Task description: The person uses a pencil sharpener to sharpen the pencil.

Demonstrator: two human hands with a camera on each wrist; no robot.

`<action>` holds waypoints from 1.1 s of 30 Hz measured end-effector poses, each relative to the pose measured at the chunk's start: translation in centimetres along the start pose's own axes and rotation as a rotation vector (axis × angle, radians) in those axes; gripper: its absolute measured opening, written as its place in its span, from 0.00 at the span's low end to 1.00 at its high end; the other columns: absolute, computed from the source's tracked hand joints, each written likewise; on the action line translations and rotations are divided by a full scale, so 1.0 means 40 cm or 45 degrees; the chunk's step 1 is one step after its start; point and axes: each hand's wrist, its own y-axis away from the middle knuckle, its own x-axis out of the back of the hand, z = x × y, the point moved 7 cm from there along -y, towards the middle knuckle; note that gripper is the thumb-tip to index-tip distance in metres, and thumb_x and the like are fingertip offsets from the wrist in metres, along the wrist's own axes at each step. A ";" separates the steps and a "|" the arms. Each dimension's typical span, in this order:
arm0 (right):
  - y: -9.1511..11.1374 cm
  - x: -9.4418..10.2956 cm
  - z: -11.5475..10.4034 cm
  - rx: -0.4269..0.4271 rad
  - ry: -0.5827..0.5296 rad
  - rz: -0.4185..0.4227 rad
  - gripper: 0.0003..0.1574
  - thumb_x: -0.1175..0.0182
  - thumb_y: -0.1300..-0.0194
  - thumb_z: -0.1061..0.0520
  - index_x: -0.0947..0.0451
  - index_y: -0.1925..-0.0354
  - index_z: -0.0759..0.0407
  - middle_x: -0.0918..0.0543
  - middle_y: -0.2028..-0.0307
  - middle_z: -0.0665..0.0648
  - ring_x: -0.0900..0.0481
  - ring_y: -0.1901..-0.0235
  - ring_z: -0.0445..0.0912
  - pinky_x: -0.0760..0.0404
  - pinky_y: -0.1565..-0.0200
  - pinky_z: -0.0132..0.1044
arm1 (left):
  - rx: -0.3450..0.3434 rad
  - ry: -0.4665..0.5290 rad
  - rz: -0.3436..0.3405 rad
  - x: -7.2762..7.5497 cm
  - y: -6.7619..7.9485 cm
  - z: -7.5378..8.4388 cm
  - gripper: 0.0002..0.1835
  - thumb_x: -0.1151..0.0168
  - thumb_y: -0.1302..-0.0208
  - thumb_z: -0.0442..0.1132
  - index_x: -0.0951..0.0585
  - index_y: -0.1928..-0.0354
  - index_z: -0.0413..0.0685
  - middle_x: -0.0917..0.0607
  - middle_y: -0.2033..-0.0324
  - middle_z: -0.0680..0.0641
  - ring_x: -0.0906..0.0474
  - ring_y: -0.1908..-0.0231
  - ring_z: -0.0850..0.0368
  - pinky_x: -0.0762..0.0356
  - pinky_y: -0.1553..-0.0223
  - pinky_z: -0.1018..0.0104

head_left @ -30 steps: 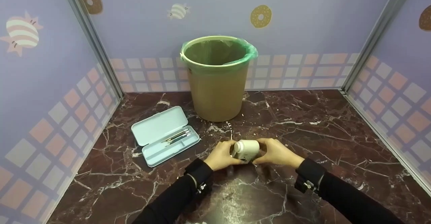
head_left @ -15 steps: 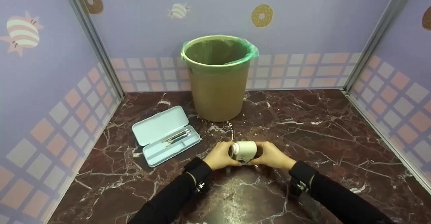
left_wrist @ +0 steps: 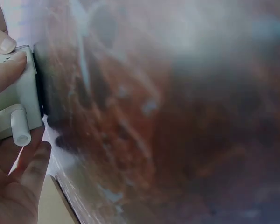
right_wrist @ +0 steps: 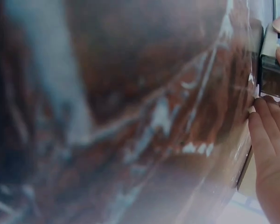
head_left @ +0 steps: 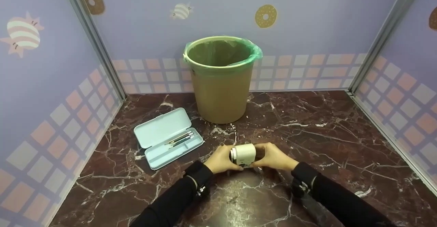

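Note:
Between both hands, low over the marble-look table, is a cream hand-crank pencil sharpener [head_left: 245, 154] lying with its rounded side up. My left hand [head_left: 218, 160] holds its left side, thumb along the near face. The left wrist view shows the crank handle [left_wrist: 20, 128] beside that palm. From the right, my right hand [head_left: 276, 157] grips the other end, with its thumb at the near edge and its fingers behind. A dark see-through part [right_wrist: 275, 81] of the sharpener faces the right palm in the right wrist view.
An open light-blue pencil case [head_left: 162, 129] with several pencils [head_left: 179, 138] lies left of the hands. Behind stands a tan bin [head_left: 222, 94] lined with a green bag [head_left: 255, 52]. Patterned walls enclose the table [head_left: 324, 128] at the back and sides.
The sharpener has shifted slightly left and turned a little between the hands. My right hand and forearm have moved left with it; the left hand has shifted only slightly.

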 end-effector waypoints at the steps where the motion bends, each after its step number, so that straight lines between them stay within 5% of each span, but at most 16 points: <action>1: -0.002 0.000 0.000 0.002 0.008 -0.002 0.33 0.21 0.49 0.54 0.18 0.45 0.63 0.09 0.52 0.60 0.12 0.53 0.46 0.17 0.48 0.29 | 0.000 0.000 0.000 0.000 0.001 -0.002 0.28 0.15 0.60 0.39 0.15 0.54 0.41 0.08 0.61 0.43 0.15 0.65 0.59 0.18 0.59 0.71; 16: -0.006 0.000 0.005 0.010 0.020 -0.014 0.29 0.22 0.49 0.55 0.17 0.50 0.64 0.09 0.56 0.60 0.12 0.59 0.41 0.17 0.52 0.28 | 0.015 0.013 -0.020 0.001 -0.002 -0.014 0.27 0.14 0.60 0.39 0.14 0.54 0.42 0.08 0.62 0.44 0.16 0.66 0.62 0.18 0.59 0.71; 33: 0.001 0.000 0.010 0.052 -0.031 -0.019 0.30 0.22 0.48 0.57 0.18 0.47 0.65 0.09 0.53 0.61 0.11 0.54 0.44 0.15 0.48 0.31 | 0.017 0.070 -0.066 -0.002 -0.006 -0.025 0.31 0.15 0.60 0.38 0.15 0.50 0.41 0.08 0.58 0.43 0.14 0.63 0.59 0.17 0.55 0.70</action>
